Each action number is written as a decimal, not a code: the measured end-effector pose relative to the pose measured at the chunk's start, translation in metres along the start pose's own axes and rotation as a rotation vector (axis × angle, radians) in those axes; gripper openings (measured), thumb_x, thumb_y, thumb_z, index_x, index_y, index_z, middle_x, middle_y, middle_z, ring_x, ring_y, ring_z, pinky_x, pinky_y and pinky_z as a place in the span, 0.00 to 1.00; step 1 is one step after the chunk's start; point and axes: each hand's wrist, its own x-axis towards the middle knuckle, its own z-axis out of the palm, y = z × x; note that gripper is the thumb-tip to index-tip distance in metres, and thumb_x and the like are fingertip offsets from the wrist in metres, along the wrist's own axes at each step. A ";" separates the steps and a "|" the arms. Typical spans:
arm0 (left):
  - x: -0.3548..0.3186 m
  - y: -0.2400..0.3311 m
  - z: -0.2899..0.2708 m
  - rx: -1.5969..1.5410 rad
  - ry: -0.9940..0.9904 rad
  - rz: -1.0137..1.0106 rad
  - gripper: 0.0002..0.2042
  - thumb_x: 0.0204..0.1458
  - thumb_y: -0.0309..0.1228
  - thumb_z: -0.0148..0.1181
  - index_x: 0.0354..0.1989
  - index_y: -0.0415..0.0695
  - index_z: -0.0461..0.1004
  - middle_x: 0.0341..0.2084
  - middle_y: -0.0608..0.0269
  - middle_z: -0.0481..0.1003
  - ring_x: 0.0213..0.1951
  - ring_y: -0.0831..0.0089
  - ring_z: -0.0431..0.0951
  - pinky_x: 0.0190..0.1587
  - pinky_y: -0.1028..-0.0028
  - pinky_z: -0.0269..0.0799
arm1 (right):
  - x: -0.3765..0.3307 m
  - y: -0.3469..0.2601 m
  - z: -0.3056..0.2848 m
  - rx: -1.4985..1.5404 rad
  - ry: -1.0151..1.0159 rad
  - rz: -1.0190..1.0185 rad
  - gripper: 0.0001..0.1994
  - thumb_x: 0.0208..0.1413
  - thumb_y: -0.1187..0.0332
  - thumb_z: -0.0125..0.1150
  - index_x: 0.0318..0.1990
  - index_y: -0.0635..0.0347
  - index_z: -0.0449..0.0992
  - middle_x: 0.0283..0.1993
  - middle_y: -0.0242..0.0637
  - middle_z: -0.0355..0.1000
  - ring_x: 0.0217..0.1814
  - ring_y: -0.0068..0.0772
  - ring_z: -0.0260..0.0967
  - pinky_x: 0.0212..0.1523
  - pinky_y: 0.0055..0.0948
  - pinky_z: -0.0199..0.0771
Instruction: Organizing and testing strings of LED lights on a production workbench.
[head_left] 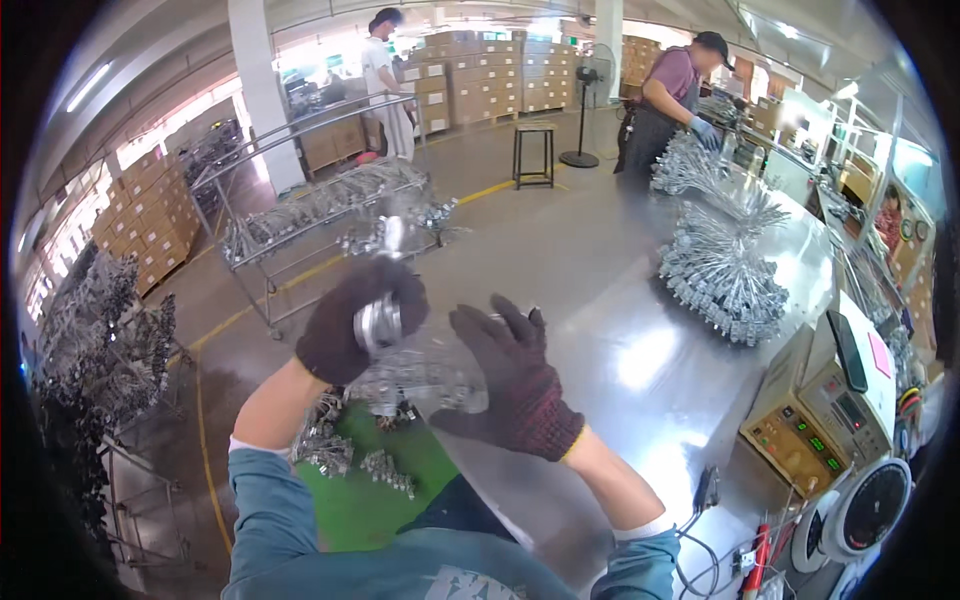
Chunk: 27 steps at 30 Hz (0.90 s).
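In dark knitted gloves, both my hands are raised before me at the table's left edge. My left hand (pixel 362 318) is closed around a bundle of shiny silver-grey cables (pixel 378 324). Part of the bundle sticks up above the fist, and blurred strands hang below it toward the right. My right hand (pixel 510 385) is just right of the bundle, fingers spread and palm turned toward it, holding nothing. Beneath the hands, more silvery cables with connectors (pixel 330 445) lie over a green surface (pixel 375 510).
A metal table (pixel 600 310) carries heaped silvery cable bundles (pixel 725 270), a test instrument (pixel 800 425) and a round dial device (pixel 870 510). A co-worker (pixel 672 100) stands beyond it; another person (pixel 385 85) is farther back. A cable-laden rack (pixel 320 215) stands left, with a stool (pixel 533 155) beyond.
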 end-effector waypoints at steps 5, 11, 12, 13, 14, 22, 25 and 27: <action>0.034 -0.059 0.043 0.532 -0.232 0.015 0.22 0.73 0.49 0.57 0.43 0.38 0.78 0.41 0.56 0.79 0.44 0.65 0.80 0.53 0.62 0.77 | -0.044 0.019 -0.020 0.065 0.079 0.041 0.42 0.54 0.42 0.79 0.71 0.56 0.74 0.74 0.50 0.71 0.80 0.61 0.63 0.79 0.62 0.60; 0.089 -0.144 0.078 0.904 -0.756 0.284 0.11 0.55 0.23 0.68 0.46 0.41 0.81 0.42 0.54 0.82 0.45 0.59 0.82 0.53 0.58 0.78 | -0.088 0.077 -0.037 0.155 -0.215 0.343 0.29 0.57 0.45 0.78 0.55 0.60 0.83 0.47 0.53 0.84 0.53 0.62 0.83 0.57 0.53 0.83; 0.074 -0.198 0.110 0.693 -0.709 0.171 0.12 0.56 0.23 0.68 0.48 0.41 0.81 0.45 0.54 0.83 0.47 0.57 0.83 0.55 0.57 0.78 | -0.144 0.093 -0.058 0.148 -0.284 0.352 0.29 0.59 0.46 0.77 0.58 0.58 0.82 0.45 0.53 0.85 0.46 0.62 0.84 0.49 0.53 0.85; 0.091 -0.202 0.128 0.779 -0.832 0.279 0.13 0.62 0.25 0.67 0.55 0.41 0.81 0.52 0.51 0.84 0.54 0.56 0.84 0.60 0.57 0.79 | -0.161 0.107 -0.064 0.141 -0.277 0.375 0.29 0.59 0.46 0.77 0.58 0.58 0.82 0.45 0.53 0.85 0.46 0.62 0.84 0.49 0.53 0.85; 0.107 -0.207 0.146 0.765 -0.850 0.275 0.13 0.62 0.25 0.67 0.55 0.41 0.81 0.52 0.51 0.84 0.54 0.56 0.84 0.60 0.57 0.79 | -0.175 0.120 -0.068 0.133 -0.174 0.407 0.28 0.59 0.47 0.77 0.60 0.57 0.82 0.45 0.52 0.85 0.44 0.61 0.85 0.47 0.53 0.86; 0.172 -0.238 0.200 0.089 -0.300 -0.980 0.23 0.70 0.44 0.66 0.62 0.36 0.78 0.38 0.60 0.86 0.29 0.78 0.82 0.32 0.75 0.79 | -0.166 0.125 -0.079 -0.016 -0.322 0.148 0.15 0.60 0.61 0.70 0.52 0.55 0.84 0.43 0.49 0.84 0.46 0.55 0.84 0.48 0.53 0.84; 0.170 -0.243 0.214 -0.034 -0.288 -0.867 0.27 0.68 0.42 0.68 0.68 0.36 0.73 0.34 0.62 0.85 0.27 0.78 0.79 0.30 0.78 0.73 | -0.165 0.121 -0.071 -0.052 -0.306 0.120 0.11 0.60 0.63 0.65 0.47 0.55 0.85 0.43 0.47 0.83 0.46 0.52 0.84 0.46 0.51 0.84; 0.180 -0.231 0.210 -0.090 -0.402 -0.755 0.31 0.71 0.40 0.64 0.75 0.35 0.66 0.31 0.67 0.78 0.27 0.80 0.76 0.29 0.80 0.70 | -0.163 0.124 -0.074 -0.024 -0.291 0.150 0.11 0.61 0.64 0.64 0.47 0.56 0.84 0.44 0.47 0.83 0.48 0.52 0.84 0.47 0.50 0.84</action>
